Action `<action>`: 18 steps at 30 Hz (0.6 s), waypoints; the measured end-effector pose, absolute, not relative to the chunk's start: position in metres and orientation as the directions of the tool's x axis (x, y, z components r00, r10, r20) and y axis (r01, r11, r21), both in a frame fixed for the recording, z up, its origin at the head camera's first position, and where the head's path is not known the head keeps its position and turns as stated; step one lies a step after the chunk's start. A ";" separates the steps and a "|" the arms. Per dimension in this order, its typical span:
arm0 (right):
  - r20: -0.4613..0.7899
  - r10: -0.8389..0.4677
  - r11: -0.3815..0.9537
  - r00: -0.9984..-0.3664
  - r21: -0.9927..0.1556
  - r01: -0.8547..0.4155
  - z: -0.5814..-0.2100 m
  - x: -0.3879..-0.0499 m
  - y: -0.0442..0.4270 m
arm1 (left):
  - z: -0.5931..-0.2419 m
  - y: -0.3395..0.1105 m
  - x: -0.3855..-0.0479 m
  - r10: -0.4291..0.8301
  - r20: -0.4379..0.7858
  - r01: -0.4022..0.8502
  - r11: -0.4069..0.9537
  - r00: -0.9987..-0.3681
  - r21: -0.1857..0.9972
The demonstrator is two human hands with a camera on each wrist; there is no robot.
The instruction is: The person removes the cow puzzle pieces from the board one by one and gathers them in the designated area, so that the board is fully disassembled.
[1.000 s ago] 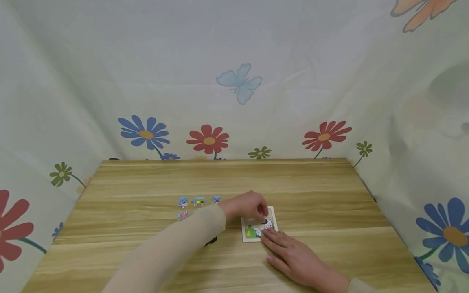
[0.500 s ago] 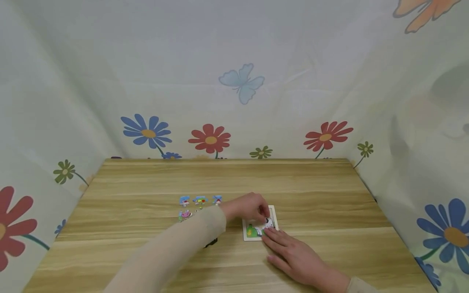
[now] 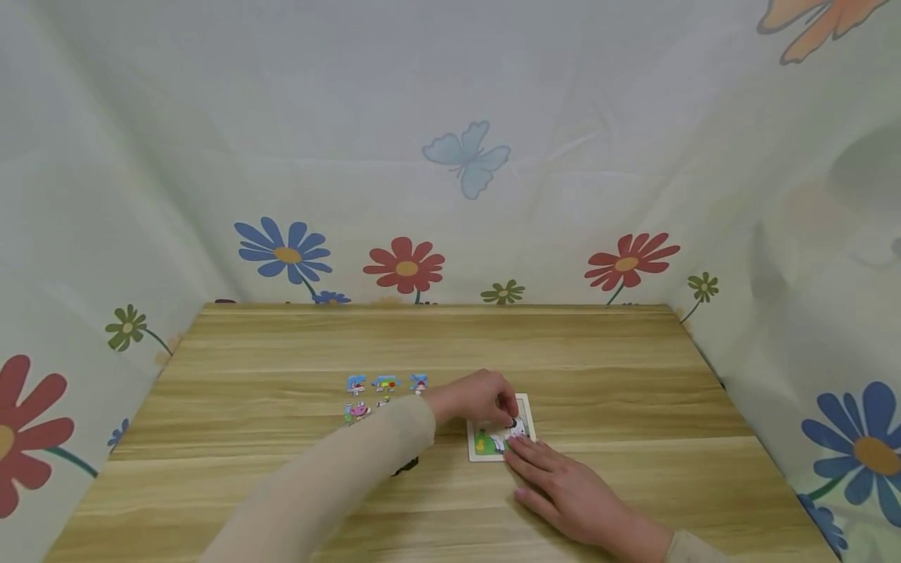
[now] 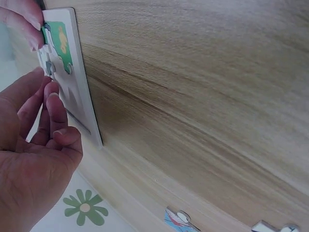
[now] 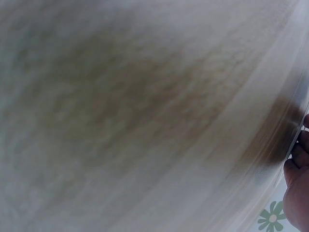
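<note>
A small white-framed puzzle board (image 3: pixel 531 414) lies flat on the table, with a green and white picture partly filled in. My left hand (image 3: pixel 479 397) is over its upper part, thumb and fingertips pinching a small puzzle piece (image 4: pixel 49 67) at the picture, as the left wrist view shows. The fingers of my right hand (image 3: pixel 570 496), nearly straight, rest on the board's lower right corner. In the right wrist view only part of the right hand (image 5: pixel 299 188) appears at the edge. The board's middle is partly hidden by the hands.
Left of the board, loose puzzle pieces (image 3: pixel 385 384) lie in rows on the wooden table (image 3: pixel 281 344), some hidden by the left sleeve (image 3: pixel 338 477). A black object (image 3: pixel 406 467) shows beside that sleeve. A flowered cloth (image 3: pixel 317 117) stands behind the table.
The head view has shifted slightly. Both hands stay at the board, the left fingertips at nearly the same spot, with no clear movement of the pieces.
</note>
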State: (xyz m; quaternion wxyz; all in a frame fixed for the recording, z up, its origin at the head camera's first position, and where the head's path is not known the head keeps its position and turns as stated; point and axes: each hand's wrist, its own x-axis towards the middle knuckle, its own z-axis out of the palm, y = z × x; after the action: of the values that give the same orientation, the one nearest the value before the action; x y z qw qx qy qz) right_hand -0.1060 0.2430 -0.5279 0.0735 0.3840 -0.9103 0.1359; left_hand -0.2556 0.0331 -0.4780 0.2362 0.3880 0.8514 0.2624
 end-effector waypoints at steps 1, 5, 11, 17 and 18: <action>0.240 -0.680 0.667 -0.693 -0.191 -0.720 -0.528 -0.106 0.243 | -0.478 0.033 -0.256 0.787 -0.196 0.537 0.557 -0.586 0.633; 0.249 -0.682 0.660 -0.688 -0.195 -0.725 -0.527 -0.107 0.243 | -0.479 0.034 -0.257 0.787 -0.191 0.522 0.547 -0.586 0.654; 0.241 -0.679 0.662 -0.693 -0.206 -0.720 -0.527 -0.108 0.243 | -0.478 0.035 -0.256 0.774 -0.187 0.514 0.559 -0.605 0.650; 0.251 -0.685 0.655 -0.684 -0.199 -0.729 -0.527 -0.108 0.243 | -0.475 0.037 -0.255 0.763 -0.192 0.487 0.561 -0.617 0.669; 0.253 -0.686 0.654 -0.682 -0.197 -0.730 -0.527 -0.108 0.243 | -0.475 0.037 -0.255 0.761 -0.193 0.479 0.561 -0.619 0.675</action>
State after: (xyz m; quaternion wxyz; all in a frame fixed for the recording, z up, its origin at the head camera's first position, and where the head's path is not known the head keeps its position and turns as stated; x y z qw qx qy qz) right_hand -0.1078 0.2433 -0.5269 0.0782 0.3908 -0.9060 0.1423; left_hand -0.2553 0.0369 -0.4749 0.2398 0.3646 0.8504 0.2940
